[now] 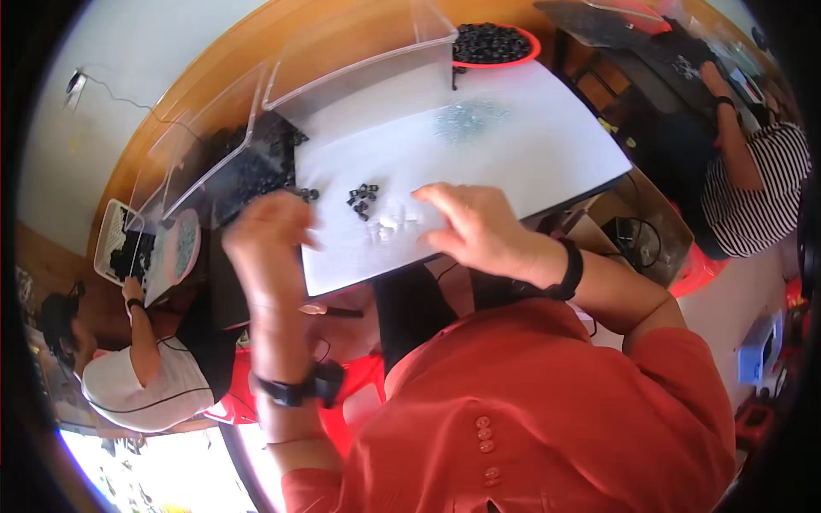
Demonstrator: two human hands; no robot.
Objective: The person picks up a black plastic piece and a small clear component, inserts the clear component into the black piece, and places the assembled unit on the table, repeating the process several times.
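Red shirt point(547, 410) fabric on the wearer lies nearest the head camera, with both forearms reaching forward over a white table point(547, 162). Right hand point(479, 224): open, index finger and thumb extended and well apart, with no part visible between them. Small white pieces point(389, 227) lie on the tabletop just beside its fingertips; contact is not confirmed. Left hand point(269, 227): blurred, fingers apparently curled, above the table's left end near a few loose black parts point(308, 195); whether it grips anything cannot be told. Small black parts point(363, 201) form a loose cluster between the two hands, next to the white pieces. Farther back, clear pieces point(469, 121) are spread on the tabletop, and a red tray point(534, 44) heaped with dark parts stands at the far edge, beside a transparent bin point(359, 85). Judged from this layout, the step in hand is manual handling of small parts, with the right hand placed at the white pieces. Any pick-up there would call for closing thumb and index finger in a fine pinch on one piece, leaving neighbouring parts undisturbed.
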